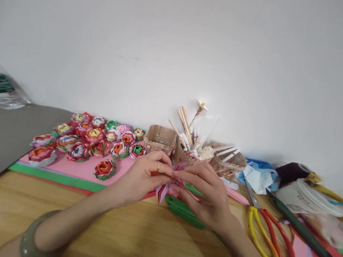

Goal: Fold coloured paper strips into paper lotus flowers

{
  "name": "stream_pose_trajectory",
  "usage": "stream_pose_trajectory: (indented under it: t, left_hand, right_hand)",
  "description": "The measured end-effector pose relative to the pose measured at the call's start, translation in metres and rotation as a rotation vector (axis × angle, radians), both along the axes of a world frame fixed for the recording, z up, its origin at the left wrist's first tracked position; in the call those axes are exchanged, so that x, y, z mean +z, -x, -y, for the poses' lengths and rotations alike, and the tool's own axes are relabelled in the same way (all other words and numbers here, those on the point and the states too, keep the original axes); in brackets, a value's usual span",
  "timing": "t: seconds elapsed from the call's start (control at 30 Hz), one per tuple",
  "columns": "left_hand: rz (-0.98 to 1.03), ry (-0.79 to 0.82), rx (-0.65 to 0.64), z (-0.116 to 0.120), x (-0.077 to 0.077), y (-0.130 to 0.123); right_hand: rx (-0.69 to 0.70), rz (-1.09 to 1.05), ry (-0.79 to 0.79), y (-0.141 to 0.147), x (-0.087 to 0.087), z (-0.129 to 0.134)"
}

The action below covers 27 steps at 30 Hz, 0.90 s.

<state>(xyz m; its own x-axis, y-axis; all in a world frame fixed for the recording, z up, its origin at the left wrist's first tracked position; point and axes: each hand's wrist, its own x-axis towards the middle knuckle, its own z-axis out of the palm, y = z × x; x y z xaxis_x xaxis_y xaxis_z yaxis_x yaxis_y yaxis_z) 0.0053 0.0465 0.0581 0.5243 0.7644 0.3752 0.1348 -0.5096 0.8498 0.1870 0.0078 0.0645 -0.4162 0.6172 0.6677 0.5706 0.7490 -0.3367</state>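
My left hand [150,175] and my right hand [207,191] meet over the wooden table, both closed on a folded paper piece [164,190] in pink, lilac and red. Its layers stick out between the fingers, and part of it is covered by them. Thumb and fingers of each hand pinch it from opposite sides. Just beneath my right hand lies green folded paper [184,210]. To the left of my hands sits a finished paper flower [105,169] with an orange centre and green outer petals, on pink paper sheets [82,171].
Several more paper flowers [78,151] crowd the stacked sheets. Woven baskets [162,137] with sticks and pens [186,131] stand by the wall. At right lie scissors [258,220], a dark green cutter-like tool [297,221] and a white tub [310,198]. A water bottle [0,88] is far left.
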Motion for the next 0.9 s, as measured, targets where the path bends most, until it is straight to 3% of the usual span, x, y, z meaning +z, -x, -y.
stream_pose_trajectory:
  t: [0.2,0.43,0.53,0.67,0.9]
  left_hand:
    - [0.029,0.284,-0.188,-0.007,0.004,0.003]
    - [-0.047,0.429,0.017,0.0,0.015,0.002]
    - [-0.062,0.331,0.044,0.007,0.02,0.001]
    - [-0.016,0.078,0.153,0.014,0.013,-0.001]
    - [-0.007,-0.137,0.234,0.021,-0.003,-0.006]
  right_hand:
    - [0.044,-0.103,0.16,-0.001,0.005,0.002]
    - [-0.088,-0.158,0.143,0.002,-0.001,0.003]
    - [-0.152,-0.134,0.037,0.003,-0.002,0.003]
    - [-0.239,-0.062,-0.123,0.005,-0.002,0.004]
    - [-0.319,-0.059,-0.177,0.005,-0.001,0.005]
